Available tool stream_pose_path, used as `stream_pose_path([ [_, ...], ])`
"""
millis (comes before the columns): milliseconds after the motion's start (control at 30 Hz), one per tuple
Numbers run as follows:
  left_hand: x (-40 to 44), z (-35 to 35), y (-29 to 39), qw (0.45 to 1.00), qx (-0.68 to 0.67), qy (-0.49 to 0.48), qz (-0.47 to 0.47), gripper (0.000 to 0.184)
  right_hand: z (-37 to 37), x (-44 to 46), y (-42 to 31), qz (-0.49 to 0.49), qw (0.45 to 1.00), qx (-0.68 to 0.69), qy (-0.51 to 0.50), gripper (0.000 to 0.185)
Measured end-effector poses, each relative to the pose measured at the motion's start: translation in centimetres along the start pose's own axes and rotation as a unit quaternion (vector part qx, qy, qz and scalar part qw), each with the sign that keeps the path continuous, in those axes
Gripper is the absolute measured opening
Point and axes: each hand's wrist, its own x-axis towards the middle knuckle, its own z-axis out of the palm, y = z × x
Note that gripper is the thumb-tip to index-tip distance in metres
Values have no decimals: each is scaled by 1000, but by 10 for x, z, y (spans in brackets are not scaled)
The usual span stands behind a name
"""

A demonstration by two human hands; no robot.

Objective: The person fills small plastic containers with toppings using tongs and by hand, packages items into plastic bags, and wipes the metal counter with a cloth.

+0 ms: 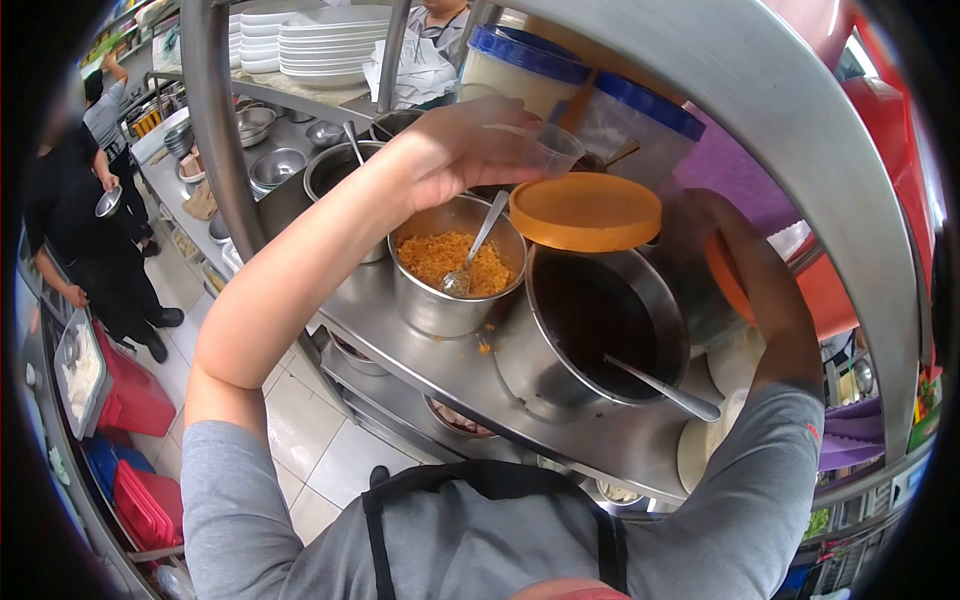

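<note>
My left hand (480, 150), slightly blurred, is raised over the pots with its fingers round a clear plastic cup (556, 150). Below it, a steel pot (440, 318) holds orange crumbly food (430, 258) and a spoon (488, 230). A larger steel pot (530, 370) contains dark liquid (590, 310) and a ladle (665, 388). An orange round lid (585, 212) shows above that pot's far rim. At the right, my right hand (705, 212) is dark and smeared beside an orange rim (730, 275); its fingers cannot be made out.
Blue-lidded tubs (525, 75) stand behind the pots. Steel posts (222, 130) frame the shelf, with stacked white plates (325, 48) beyond. Steel bowls (278, 168) sit on the left counter. A person in black (85, 210) stands at the left; another person (440, 25) is across the shelf.
</note>
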Motion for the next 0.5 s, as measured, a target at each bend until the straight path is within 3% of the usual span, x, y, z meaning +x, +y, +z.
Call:
stream_pose_path([
  [33,0,0,0,1000,3,-3,4,29,5,-2,-4,0,1000,0,0,51],
  [100,1,2,-2,1000,8,5,8,30,17,-6,-17,120,991,-39,37,54],
  [133,2,2,-3,1000,13,13,12,31,9,-3,-18,120,991,-39,37,54],
  [200,4,0,-3,1000,11,7,0,31,-11,11,-20,203,976,-66,-37,57],
  [233,4,-1,-3,1000,10,1,-13,31,-15,19,-22,203,976,-66,-37,57],
  [300,5,-3,-5,1000,7,-3,-2,32,-23,32,-22,361,924,-114,-49,57],
  [333,5,-3,-5,1000,5,-7,8,32,-28,35,-18,361,924,-114,-49,57],
  [400,6,-2,-5,1000,7,-9,10,32,-36,36,-12,315,833,-416,-186,53],
  [433,5,-1,-4,1000,10,-11,11,31,-11,29,-19,314,833,-416,-186,53],
  [500,6,-2,-6,1000,2,-13,16,31,69,6,-42,312,736,-590,-115,48],
])
